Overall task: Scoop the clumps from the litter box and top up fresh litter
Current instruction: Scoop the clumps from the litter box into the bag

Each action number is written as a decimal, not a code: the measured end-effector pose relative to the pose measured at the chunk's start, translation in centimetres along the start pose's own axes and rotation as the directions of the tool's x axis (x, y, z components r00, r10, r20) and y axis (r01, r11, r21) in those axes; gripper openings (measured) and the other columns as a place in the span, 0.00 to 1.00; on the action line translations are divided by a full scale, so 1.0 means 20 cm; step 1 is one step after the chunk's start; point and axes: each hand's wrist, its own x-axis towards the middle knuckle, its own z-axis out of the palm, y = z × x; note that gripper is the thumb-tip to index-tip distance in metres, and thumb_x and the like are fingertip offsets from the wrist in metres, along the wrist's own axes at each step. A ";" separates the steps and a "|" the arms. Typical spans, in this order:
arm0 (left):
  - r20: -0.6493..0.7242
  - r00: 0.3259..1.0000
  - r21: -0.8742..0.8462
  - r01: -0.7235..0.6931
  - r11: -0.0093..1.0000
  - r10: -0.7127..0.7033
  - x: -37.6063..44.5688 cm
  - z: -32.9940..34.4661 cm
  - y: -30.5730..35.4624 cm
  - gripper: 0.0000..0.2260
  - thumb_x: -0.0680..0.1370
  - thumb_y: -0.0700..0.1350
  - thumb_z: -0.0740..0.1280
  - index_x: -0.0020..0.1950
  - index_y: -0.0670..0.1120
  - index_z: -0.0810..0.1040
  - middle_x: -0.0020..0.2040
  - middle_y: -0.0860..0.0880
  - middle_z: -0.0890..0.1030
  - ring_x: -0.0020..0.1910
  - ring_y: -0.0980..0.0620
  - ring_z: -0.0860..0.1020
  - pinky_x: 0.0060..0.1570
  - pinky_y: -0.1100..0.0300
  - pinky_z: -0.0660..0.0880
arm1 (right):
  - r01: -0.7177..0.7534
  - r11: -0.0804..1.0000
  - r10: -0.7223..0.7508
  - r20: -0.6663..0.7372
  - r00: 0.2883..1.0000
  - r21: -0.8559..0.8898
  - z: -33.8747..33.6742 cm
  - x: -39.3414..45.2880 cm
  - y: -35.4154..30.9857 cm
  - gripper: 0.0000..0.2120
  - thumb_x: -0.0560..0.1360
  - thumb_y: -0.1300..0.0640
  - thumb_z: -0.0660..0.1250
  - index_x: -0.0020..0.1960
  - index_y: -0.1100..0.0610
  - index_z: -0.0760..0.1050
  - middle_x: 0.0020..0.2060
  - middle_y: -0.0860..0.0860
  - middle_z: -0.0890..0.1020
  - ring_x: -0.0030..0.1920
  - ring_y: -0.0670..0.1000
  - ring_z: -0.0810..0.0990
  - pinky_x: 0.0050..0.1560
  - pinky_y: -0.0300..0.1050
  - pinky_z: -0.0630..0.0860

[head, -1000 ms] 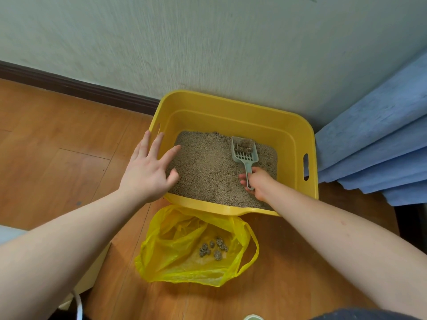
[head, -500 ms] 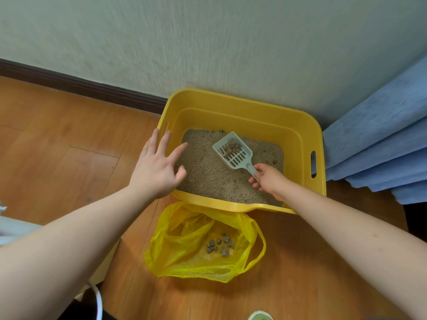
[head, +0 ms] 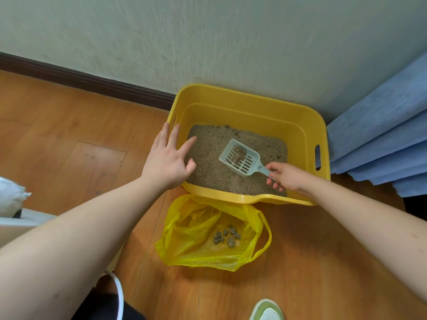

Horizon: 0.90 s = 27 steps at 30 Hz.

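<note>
over the litter (head: 212, 167), right hand (head: 286, 175) grip pinching slotted scoop (head: 240, 158) (clumps inside), left hand (head: 167, 161) spread

I see a wooden floor (head: 69, 139) running up to a dark skirting board (head: 87, 82) under a pale wall (head: 208, 38), blue fabric (head: 381, 135) folded at right, a green-and-white shoe (head: 266, 311) at the bottom edge, something white (head: 11, 195) at left

head view | worn high, looking forward and down | close above floor (head: 69, 135) by wall (head: 208, 42)
</note>
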 end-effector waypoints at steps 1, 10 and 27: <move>0.003 1.000 0.000 -0.001 1.000 0.001 0.00 0.00 0.00 0.29 0.76 0.60 0.50 0.78 0.57 0.59 0.80 0.40 0.52 0.79 0.38 0.43 0.76 0.41 0.48 | -0.003 1.000 0.003 -0.006 1.000 0.000 0.00 -0.01 0.00 0.12 0.82 0.62 0.54 0.63 0.54 0.71 0.40 0.50 0.78 0.37 0.47 0.73 0.34 0.40 0.71; 0.002 1.000 -0.013 -0.007 1.000 0.007 0.00 -0.01 0.00 0.30 0.76 0.61 0.48 0.78 0.57 0.59 0.80 0.40 0.51 0.79 0.38 0.42 0.76 0.42 0.47 | 0.048 0.991 -0.066 -0.143 0.987 -0.126 0.01 -0.10 0.02 0.11 0.82 0.61 0.55 0.60 0.52 0.73 0.40 0.50 0.80 0.38 0.48 0.75 0.39 0.44 0.73; 0.037 0.999 -0.026 0.002 1.000 -0.001 0.00 -0.02 0.00 0.30 0.75 0.59 0.54 0.78 0.57 0.58 0.80 0.39 0.50 0.78 0.38 0.42 0.76 0.43 0.45 | 0.285 0.838 -0.356 -0.072 0.932 -0.466 0.37 -0.66 0.05 0.10 0.81 0.55 0.58 0.60 0.48 0.73 0.39 0.39 0.78 0.40 0.47 0.79 0.42 0.43 0.73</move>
